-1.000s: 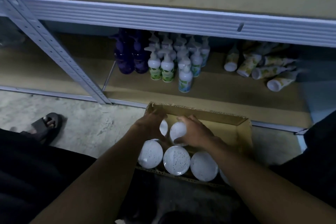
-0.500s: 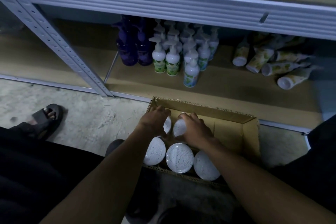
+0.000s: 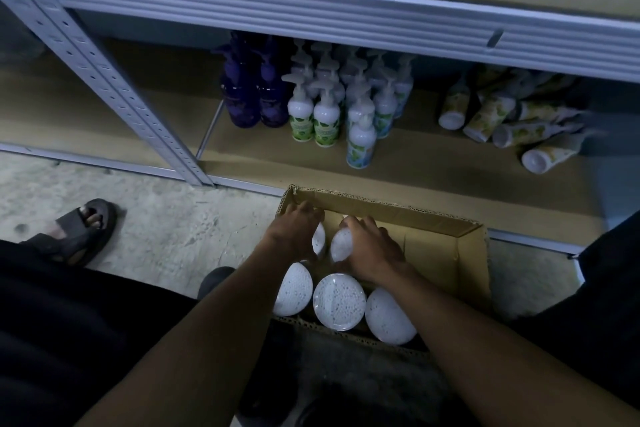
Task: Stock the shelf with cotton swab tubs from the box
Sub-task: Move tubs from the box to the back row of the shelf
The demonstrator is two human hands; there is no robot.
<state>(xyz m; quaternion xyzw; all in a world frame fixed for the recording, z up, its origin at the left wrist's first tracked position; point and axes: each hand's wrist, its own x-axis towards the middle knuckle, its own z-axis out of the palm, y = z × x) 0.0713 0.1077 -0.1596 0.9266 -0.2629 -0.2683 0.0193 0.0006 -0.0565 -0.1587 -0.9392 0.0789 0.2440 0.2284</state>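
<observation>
Two shelf levels fill the upper frame: the metal beam of the shelf (image 3: 311, 14) runs across the top, and its lower board carries purple bottles (image 3: 254, 97), white pump bottles (image 3: 346, 104) and, at upper right, toppled tubes (image 3: 512, 121). Below centre, the open cardboard box (image 3: 446, 253) sits on the concrete floor (image 3: 166, 229), just in front of that board. Three cotton swab tubs (image 3: 338, 300) stand in its near row, lids up. Behind them, the left hand (image 3: 294, 236) curls its fingers round one tub (image 3: 318, 238) and the right hand (image 3: 372, 253) wraps another tub (image 3: 341, 244); both tubs sit low in the box. Compared with a second ago, the hands have sunk deeper and closed more fully over the tubs, and the view has tipped toward the shelf. That suggests the grasp is settled and the lift to the shelf comes next; no tub is on the shelf yet.
</observation>
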